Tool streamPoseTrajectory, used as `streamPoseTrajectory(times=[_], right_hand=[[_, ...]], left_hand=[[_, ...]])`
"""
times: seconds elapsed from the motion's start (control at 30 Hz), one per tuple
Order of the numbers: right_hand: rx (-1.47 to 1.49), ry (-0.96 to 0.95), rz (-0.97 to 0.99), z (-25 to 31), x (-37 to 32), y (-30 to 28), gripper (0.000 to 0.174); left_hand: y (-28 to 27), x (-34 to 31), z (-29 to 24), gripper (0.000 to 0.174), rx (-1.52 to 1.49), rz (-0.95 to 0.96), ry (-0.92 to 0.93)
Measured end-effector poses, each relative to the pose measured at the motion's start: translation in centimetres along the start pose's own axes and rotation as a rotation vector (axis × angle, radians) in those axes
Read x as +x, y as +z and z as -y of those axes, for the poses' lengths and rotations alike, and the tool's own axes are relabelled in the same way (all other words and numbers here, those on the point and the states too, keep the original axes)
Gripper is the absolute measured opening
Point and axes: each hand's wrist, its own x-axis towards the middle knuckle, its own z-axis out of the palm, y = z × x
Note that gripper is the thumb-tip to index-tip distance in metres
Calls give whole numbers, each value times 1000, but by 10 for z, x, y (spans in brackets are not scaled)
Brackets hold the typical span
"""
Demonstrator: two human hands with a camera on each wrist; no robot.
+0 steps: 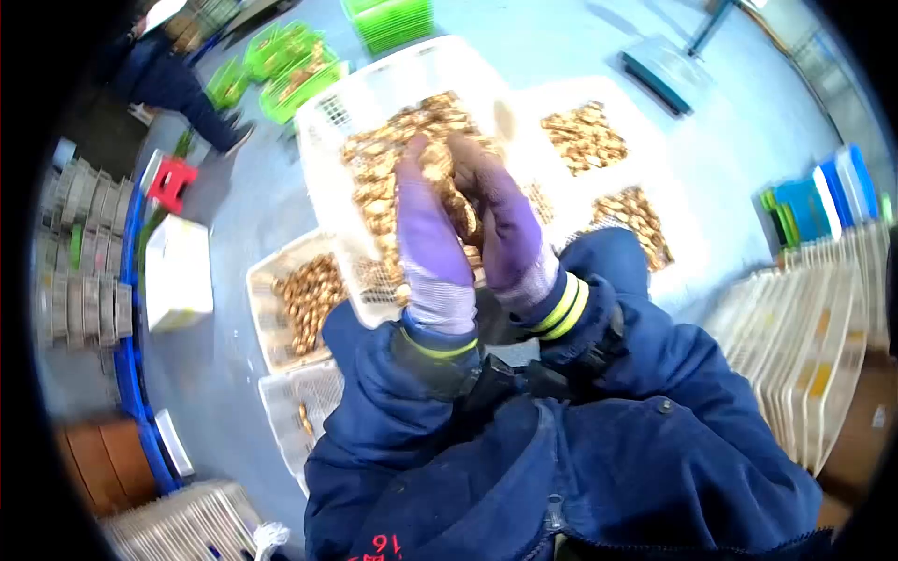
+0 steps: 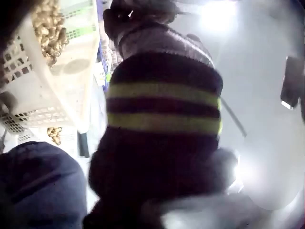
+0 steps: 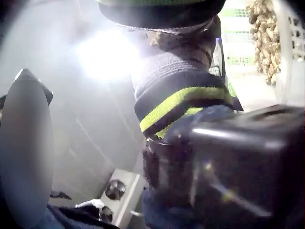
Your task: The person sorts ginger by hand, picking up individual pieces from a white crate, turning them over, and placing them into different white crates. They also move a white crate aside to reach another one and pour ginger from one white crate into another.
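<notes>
Both hands wear purple gloves with darker, soiled fingers and reach together over a large white basket (image 1: 313,131) of small golden-brown lumpy pieces (image 1: 374,154). My left hand (image 1: 432,215) and right hand (image 1: 505,210) face each other, fingers curved inward, with a cluster of brown pieces (image 1: 460,213) cupped between the palms. The fingertips overlap the heap in the head view. In the left wrist view the sleeve hides most of the left hand (image 2: 138,14); in the right wrist view cuffs cover much of the right hand (image 3: 188,47).
More baskets of brown pieces stand around: a lower left basket (image 1: 257,290) and heaps at right (image 1: 585,136). Green baskets (image 1: 388,23), a platform scale (image 1: 664,75), a red stool (image 1: 170,182) and a white box (image 1: 178,271) stand beyond. Stacked white trays (image 1: 795,318) flank me; another person (image 1: 178,84) stands far left.
</notes>
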Motion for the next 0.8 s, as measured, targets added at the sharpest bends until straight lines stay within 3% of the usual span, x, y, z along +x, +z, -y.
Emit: streamPoseTrajectory(times=[0.07, 0.1, 0.13, 0.17, 0.2, 0.3, 0.37, 0.43, 0.47, 0.5, 0.57, 0.67, 0.7, 0.8], right_hand=[[642, 174, -29, 10, -1, -38, 59], [944, 256, -84, 15, -1, -57, 65], [1003, 321, -192, 22, -7, -75, 63], [1064, 383, -298, 26, -14, -92, 62], [1117, 290, -289, 15, -17, -111, 62], [1155, 221, -359, 23, -25, -148, 64], [1175, 158, -342, 27, -27, -170, 65], [1223, 114, -295, 26, -31, -191, 66], [1233, 95, -301, 24, -33, -199, 65], [1212, 93, -320, 23, -34, -208, 64], [1167, 98, -357, 20, -37, -221, 63], [1162, 106, -418, 14, -38, -240, 62], [1165, 107, -420, 10, -38, -246, 61], [1117, 103, -414, -2, -37, -262, 63]], left_hand=[[34, -12, 21, 40, 683, 158, 357], [45, -15, 26, 42, 687, 206, 403], [56, -18, 31, 44, 689, 253, 448], [65, -20, 33, 48, 455, 221, 304], [65, -17, 29, 54, 427, 233, 283], [56, -3, 19, 72, 357, 151, 217], [25, 13, 37, 65, 363, 157, 196], [3, 14, 49, 54, 788, 269, 243], [-1, 9, 56, 47, 619, 226, 137], [-37, 21, 80, 48, 803, 171, 146], [-47, 7, 80, 47, 1052, 230, 240], [-59, -2, 85, 46, 1200, 213, 213], [-63, 3, 89, 45, 1136, 154, 77], [-60, 5, 91, 46, 1163, 243, 79]])
